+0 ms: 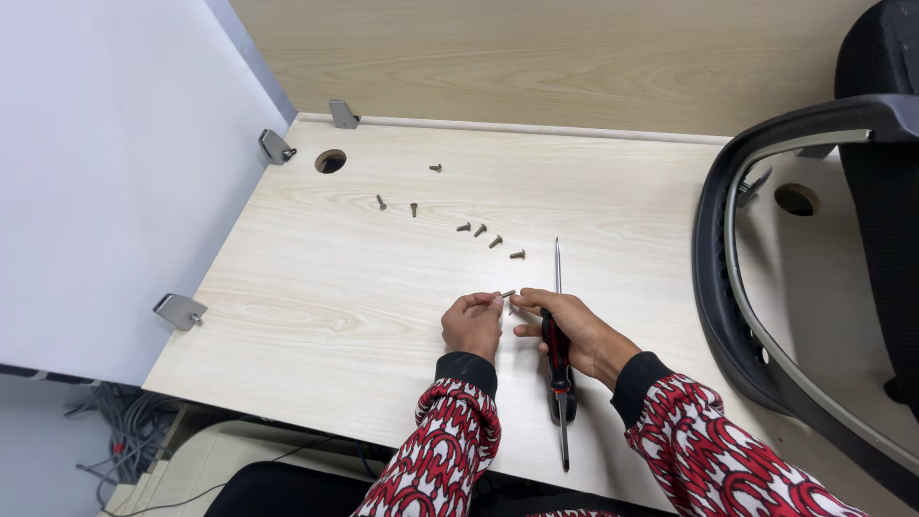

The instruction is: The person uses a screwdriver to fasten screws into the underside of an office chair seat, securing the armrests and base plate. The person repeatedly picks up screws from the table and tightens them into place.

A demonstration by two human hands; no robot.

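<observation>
My left hand [472, 325] and my right hand [572, 332] meet near the front of a light wooden desk [316, 287], pinching a small screw [506, 294] between their fingertips. A screwdriver [558, 356] with a black and red handle lies on the desk under my right hand, its long shaft pointing away from me. Several loose screws [481, 230] are scattered in an arc farther back on the desk.
A black office chair [814, 249] stands at the right, over the desk edge. A white partition [105, 172] borders the left, fixed by metal brackets [180, 310]. A round cable hole [330, 161] sits at the back left. Cables [124, 421] lie on the floor.
</observation>
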